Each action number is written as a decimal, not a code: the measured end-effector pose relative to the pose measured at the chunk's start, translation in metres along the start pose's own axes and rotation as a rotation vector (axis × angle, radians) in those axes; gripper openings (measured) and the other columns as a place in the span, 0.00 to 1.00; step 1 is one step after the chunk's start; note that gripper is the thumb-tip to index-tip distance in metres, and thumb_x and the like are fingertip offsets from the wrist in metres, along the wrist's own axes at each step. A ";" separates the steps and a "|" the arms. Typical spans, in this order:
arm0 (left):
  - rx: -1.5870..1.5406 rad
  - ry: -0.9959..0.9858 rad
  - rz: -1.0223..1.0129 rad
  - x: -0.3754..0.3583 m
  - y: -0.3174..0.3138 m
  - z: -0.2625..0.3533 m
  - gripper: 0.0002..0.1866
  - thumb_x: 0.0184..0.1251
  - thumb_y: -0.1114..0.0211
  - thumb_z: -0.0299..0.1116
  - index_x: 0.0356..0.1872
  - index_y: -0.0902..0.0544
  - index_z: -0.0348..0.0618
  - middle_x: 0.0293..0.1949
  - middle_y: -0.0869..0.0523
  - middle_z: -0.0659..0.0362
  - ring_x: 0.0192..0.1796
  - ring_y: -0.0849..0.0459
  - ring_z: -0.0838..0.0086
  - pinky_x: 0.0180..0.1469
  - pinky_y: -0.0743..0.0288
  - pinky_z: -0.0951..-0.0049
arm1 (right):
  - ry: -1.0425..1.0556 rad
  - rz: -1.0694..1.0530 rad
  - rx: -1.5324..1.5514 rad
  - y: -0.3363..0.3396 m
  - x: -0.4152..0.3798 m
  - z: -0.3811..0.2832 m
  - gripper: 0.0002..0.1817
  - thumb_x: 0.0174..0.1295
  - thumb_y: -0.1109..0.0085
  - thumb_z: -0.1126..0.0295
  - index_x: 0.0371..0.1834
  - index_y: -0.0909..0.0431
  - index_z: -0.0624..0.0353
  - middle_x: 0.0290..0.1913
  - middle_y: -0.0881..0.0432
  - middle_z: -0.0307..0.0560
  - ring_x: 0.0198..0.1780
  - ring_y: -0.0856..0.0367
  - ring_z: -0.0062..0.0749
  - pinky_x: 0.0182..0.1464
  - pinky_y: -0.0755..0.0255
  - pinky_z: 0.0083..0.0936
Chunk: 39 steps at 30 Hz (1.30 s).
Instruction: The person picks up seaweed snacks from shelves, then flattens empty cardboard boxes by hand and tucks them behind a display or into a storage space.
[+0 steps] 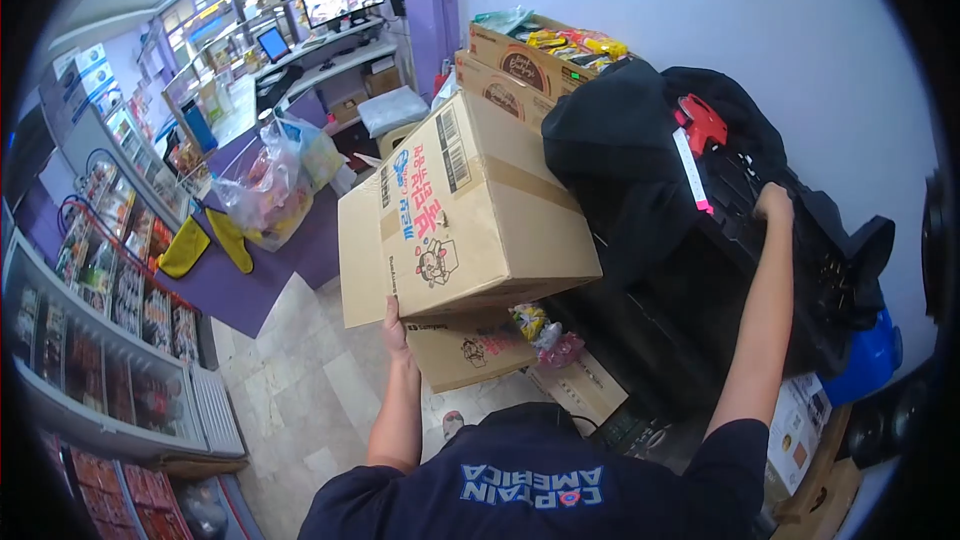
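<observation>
We can't see part of the left hand (395, 328) behind the big box (535, 205) in the middle, or tell what the right hand (774, 203), at the right, is touching.

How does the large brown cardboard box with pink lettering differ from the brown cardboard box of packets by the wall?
The large brown cardboard box has the left hand at its lower edge; no hand touches the brown cardboard packet box. The large box shows pink and blue lettering; the packet box, a dark round logo. Both are brown, printed cardboard.
</observation>
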<state>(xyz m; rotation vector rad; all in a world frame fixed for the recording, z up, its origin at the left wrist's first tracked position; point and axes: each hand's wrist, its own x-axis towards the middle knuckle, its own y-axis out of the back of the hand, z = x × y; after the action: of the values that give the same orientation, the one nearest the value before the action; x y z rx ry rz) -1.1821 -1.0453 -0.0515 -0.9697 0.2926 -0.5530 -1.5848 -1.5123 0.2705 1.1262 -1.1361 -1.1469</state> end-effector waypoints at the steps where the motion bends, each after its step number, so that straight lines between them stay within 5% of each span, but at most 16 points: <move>1: -0.011 0.006 0.019 -0.004 -0.002 -0.005 0.28 0.75 0.45 0.51 0.63 0.27 0.37 0.58 0.19 0.50 0.57 0.20 0.61 0.61 0.27 0.60 | -0.042 0.064 0.067 0.006 -0.008 0.003 0.18 0.60 0.44 0.74 0.55 0.20 0.61 0.59 0.21 0.61 0.62 0.24 0.56 0.59 0.25 0.46; 4: -0.007 0.003 0.061 -0.016 -0.012 -0.018 0.28 0.74 0.44 0.50 0.61 0.26 0.35 0.56 0.18 0.50 0.55 0.19 0.62 0.59 0.26 0.62 | -0.049 0.340 0.272 -0.003 -0.019 0.025 0.20 0.59 0.41 0.71 0.56 0.21 0.61 0.50 0.16 0.58 0.50 0.16 0.53 0.48 0.21 0.44; 6: 0.028 -0.022 0.097 -0.020 -0.018 -0.030 0.27 0.73 0.42 0.49 0.59 0.24 0.34 0.54 0.18 0.50 0.53 0.18 0.64 0.58 0.26 0.63 | 0.164 0.481 0.817 -0.006 -0.072 0.016 0.18 0.61 0.41 0.71 0.54 0.21 0.63 0.39 0.14 0.53 0.35 0.14 0.40 0.36 0.22 0.34; 8: 0.102 -0.059 0.148 -0.025 -0.021 -0.039 0.26 0.72 0.39 0.47 0.57 0.22 0.33 0.53 0.17 0.52 0.52 0.18 0.66 0.57 0.25 0.65 | 0.494 0.365 1.434 -0.021 -0.133 -0.020 0.15 0.64 0.44 0.72 0.52 0.21 0.63 0.32 0.15 0.48 0.26 0.19 0.27 0.30 0.25 0.24; 9: 0.145 -0.099 0.201 -0.029 -0.025 -0.042 0.25 0.71 0.37 0.45 0.56 0.22 0.33 0.52 0.17 0.53 0.51 0.18 0.67 0.56 0.25 0.66 | 0.551 0.032 1.711 -0.027 -0.169 -0.039 0.14 0.65 0.47 0.74 0.52 0.21 0.62 0.29 0.16 0.46 0.25 0.20 0.23 0.30 0.26 0.20; 10: 0.190 -0.138 0.250 -0.034 -0.034 -0.045 0.24 0.71 0.36 0.44 0.55 0.21 0.32 0.52 0.17 0.53 0.51 0.18 0.69 0.56 0.25 0.67 | 0.551 -0.328 1.739 -0.029 -0.198 -0.052 0.14 0.66 0.48 0.75 0.53 0.22 0.62 0.28 0.16 0.45 0.24 0.20 0.23 0.29 0.26 0.19; 13: 0.231 -0.188 0.274 -0.046 -0.045 -0.045 0.22 0.70 0.35 0.40 0.55 0.21 0.32 0.51 0.16 0.55 0.50 0.18 0.70 0.55 0.25 0.68 | 0.635 -0.756 1.625 -0.090 -0.237 -0.088 0.21 0.55 0.29 0.75 0.51 0.23 0.66 0.29 0.18 0.42 0.24 0.22 0.19 0.28 0.26 0.17; 16: 0.273 -0.221 0.258 -0.060 -0.056 -0.036 0.20 0.70 0.35 0.38 0.54 0.21 0.32 0.51 0.16 0.55 0.49 0.18 0.71 0.54 0.24 0.69 | 0.577 -0.888 1.586 -0.117 -0.242 -0.101 0.18 0.55 0.28 0.74 0.45 0.25 0.67 0.28 0.19 0.41 0.21 0.24 0.17 0.21 0.30 0.13; 39: 0.407 -0.379 0.205 -0.083 -0.054 0.011 0.21 0.67 0.34 0.35 0.57 0.23 0.33 0.51 0.17 0.54 0.50 0.18 0.70 0.56 0.26 0.68 | 0.468 -0.790 1.559 -0.109 -0.295 -0.118 0.22 0.56 0.28 0.71 0.40 0.36 0.62 0.21 0.24 0.45 0.15 0.26 0.21 0.14 0.31 0.19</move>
<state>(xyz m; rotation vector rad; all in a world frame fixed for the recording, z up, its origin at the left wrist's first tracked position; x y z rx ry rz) -1.2622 -1.0140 -0.0008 -0.6217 -0.0615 -0.2195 -1.4953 -1.2199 0.1319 3.0282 -1.1345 -0.2190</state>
